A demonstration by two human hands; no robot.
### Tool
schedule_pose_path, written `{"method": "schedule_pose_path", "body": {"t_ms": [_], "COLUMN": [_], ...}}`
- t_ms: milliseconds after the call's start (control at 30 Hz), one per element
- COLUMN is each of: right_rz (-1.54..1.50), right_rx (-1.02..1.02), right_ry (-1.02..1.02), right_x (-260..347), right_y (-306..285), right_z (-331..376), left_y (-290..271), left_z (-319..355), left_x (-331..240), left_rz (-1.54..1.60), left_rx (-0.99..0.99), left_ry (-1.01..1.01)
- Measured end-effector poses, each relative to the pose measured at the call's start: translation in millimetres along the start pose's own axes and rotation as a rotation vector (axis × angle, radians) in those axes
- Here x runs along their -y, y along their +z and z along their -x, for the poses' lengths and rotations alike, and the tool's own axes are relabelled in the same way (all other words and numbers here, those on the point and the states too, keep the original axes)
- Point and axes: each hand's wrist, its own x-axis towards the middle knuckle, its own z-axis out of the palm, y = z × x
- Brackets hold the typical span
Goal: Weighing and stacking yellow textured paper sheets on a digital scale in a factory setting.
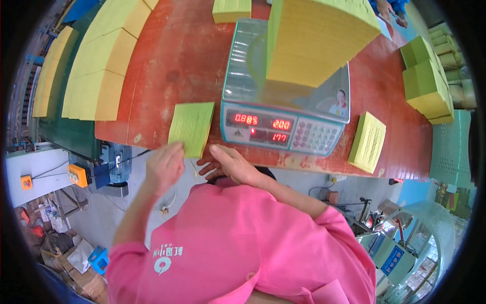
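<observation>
A small stack of yellow-green paper (191, 126) lies near the front edge of the red table, just left of a weighing scale (235, 91). My left hand (165, 164) is closed at the near left corner of this stack, its fingertips bent against the paper. By the near right corner is my right hand (229, 163), thumb raised and fingers apart, holding nothing. On the scale's pan stands a tall block of yellow paper (314, 45). Red digits glow on the scale's display, beside a keypad. Another small paper stack (368, 142) rests to the right of the scale.
Long rows of yellow paper blocks (96, 76) line the left side, partly on a green surface. More blocks (428, 86) sit at the right edge of the red table (167, 55). Another person's hands (387, 10) show at the far right. An orange switch box (77, 175) is lower left.
</observation>
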Motion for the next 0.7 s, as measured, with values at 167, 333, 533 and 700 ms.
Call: {"method": "schedule_pose_path", "body": {"t_ms": [167,333,533,700], "right_rz": [0.17,0.627,0.888,0.909], "right_rx": [-0.091,-0.006,-0.102,-0.325], "right_ry": [0.071,-0.244,-0.395,-0.894], "right_x": [-34,-33,40,148], "right_y": [-6,-4,5,17], "right_z": [-13,7,63,116], "left_y": [1,15,-28,-91], "left_z": [37,58,7,-126], "left_x": [-79,-82,-84,-71], "left_rz": [0.061,1.316,1.32,0.963], "left_rx": [0.047,-0.409,-0.266,-0.395], "left_ry": [-0.184,-1.514,-1.269,-0.633]}}
